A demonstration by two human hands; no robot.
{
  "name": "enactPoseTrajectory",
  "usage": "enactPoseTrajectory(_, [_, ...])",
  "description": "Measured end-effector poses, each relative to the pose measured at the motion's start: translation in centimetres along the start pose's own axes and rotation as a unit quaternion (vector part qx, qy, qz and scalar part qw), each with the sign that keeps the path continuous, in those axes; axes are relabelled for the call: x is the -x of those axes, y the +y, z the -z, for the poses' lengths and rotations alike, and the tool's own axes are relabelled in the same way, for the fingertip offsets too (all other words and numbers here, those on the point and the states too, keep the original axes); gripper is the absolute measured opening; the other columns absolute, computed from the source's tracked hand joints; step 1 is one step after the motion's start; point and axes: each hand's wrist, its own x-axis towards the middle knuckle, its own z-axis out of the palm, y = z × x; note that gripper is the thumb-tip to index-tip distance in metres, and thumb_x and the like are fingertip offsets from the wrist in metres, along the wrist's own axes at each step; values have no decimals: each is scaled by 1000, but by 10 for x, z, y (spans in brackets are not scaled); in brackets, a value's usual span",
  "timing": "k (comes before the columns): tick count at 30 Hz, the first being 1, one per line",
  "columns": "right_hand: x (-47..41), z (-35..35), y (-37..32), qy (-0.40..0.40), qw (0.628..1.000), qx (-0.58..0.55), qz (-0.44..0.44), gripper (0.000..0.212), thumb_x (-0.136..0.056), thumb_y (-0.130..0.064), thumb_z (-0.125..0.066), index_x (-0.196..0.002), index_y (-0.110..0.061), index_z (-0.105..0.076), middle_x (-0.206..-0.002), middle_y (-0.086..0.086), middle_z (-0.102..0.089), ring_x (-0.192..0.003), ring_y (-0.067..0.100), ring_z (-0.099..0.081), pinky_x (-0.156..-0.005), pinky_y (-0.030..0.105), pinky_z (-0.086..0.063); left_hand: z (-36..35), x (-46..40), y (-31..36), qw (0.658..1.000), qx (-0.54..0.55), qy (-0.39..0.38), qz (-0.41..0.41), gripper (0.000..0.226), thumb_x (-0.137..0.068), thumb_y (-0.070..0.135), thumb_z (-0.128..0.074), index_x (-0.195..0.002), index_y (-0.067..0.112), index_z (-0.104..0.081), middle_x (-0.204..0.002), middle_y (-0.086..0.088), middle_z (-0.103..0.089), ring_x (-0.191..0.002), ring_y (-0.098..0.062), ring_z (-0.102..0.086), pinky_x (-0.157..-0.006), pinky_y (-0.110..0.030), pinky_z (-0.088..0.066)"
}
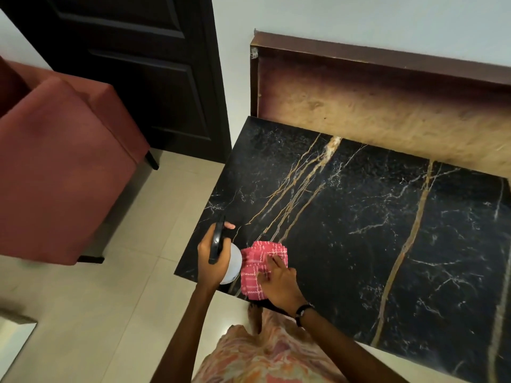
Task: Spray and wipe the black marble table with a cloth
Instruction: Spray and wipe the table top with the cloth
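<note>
The black marble table (pixel 359 230) with gold and white veins fills the right half of the view. At its near left corner lies a folded red-and-white checked cloth (pixel 258 268). My right hand (pixel 279 283) rests flat on the cloth's right part, fingers spread. My left hand (pixel 211 262) grips a white spray bottle (pixel 233 265) with a black trigger head, held at the table's left corner just left of the cloth. The bottle's lower body is partly hidden by my hand.
A brown wooden panel (pixel 387 106) stands against the wall behind the table. A red upholstered armchair (pixel 60 161) sits to the left on the beige tiled floor (pixel 166 203). A dark door (pixel 143 64) is at the back. My foot (pixel 254 316) is under the table's near edge.
</note>
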Motion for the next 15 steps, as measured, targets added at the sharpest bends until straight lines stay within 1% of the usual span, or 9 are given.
enactPoseTrajectory(1, [1,0,2,-4,1000,2,8,55,-97,-36,-39,-147,-16,-28,-156,4,-23,-134,28,-33,-107,35,-25,2,2,-1,1000,-2,3,12,25,-83,0,-56,-104,12,-55,-84,18,-62,-85,19,-60,-75,1,-44])
enactPoseTrajectory(4, [1,4,5,5,999,25,27,49,-96,-39,-41,-142,-22,-37,-152,0,-30,-127,26,-42,-104,34,-31,5,6,-6,998,-14,-23,64,24,-89,-5,-54,-112,-2,-56,-78,-5,-60,-77,-5,-65,-76,-6,-49])
enactPoseTrajectory(5, [0,7,6,8,999,30,35,46,-97,-38,-42,-139,-22,-41,-150,-1,-33,-125,24,-43,-104,34,-31,7,8,-7,996,-15,-34,81,26,-90,-4,-53,-116,-3,-54,-79,-9,-59,-75,-7,-64,-76,-3,-47])
enactPoseTrajectory(6, [-1,10,6,7,999,29,40,43,-97,-37,-42,-137,-22,-44,-147,-1,-37,-125,22,-44,-104,33,-30,9,10,-7,994,-12,-43,97,29,-91,-2,-53,-119,-3,-52,-83,-12,-60,-76,-8,-63,-75,0,-44])
enactPoseTrajectory(8, [-3,15,6,8,999,14,34,42,-98,-37,-43,-137,-22,-45,-145,-1,-39,-126,21,-43,-104,33,-31,13,14,-8,991,-12,-69,116,37,-92,3,-53,-129,-1,-46,-102,-17,-62,-93,-13,-60,-75,0,-40])
enactPoseTrajectory(10, [-2,19,4,15,1000,2,19,45,-97,-37,-44,-140,-22,-42,-148,0,-36,-130,22,-39,-105,34,-35,16,16,-8,988,-9,-93,122,45,-93,5,-54,-135,3,-40,-117,-11,-56,-108,-18,-53,-80,-5,-42])
enactPoseTrajectory(12, [2,20,-2,31,999,9,33,50,-98,-37,-46,-144,-21,-36,-152,0,-30,-138,24,-28,-108,37,-35,19,15,-8,985,-13,-116,130,53,-91,8,-57,-139,7,-35,-121,1,-47,-112,-13,-45,-94,-21,-42])
enactPoseTrajectory(13, [4,21,-8,42,997,7,59,52,-97,-36,-48,-145,-21,-34,-153,0,-28,-141,23,-23,-112,37,-30,21,14,-11,983,-16,-128,127,58,-90,10,-60,-141,10,-33,-124,5,-44,-115,-11,-42,-101,-29,-40])
enactPoseTrajectory(15, [8,22,-26,54,989,-21,134,54,-95,-33,-53,-144,-20,-34,-153,-2,-29,-143,19,-20,-116,33,-18,27,13,-20,981,-27,-150,115,70,-85,17,-68,-144,16,-30,-131,9,-40,-121,-9,-38,-104,-31,-36])
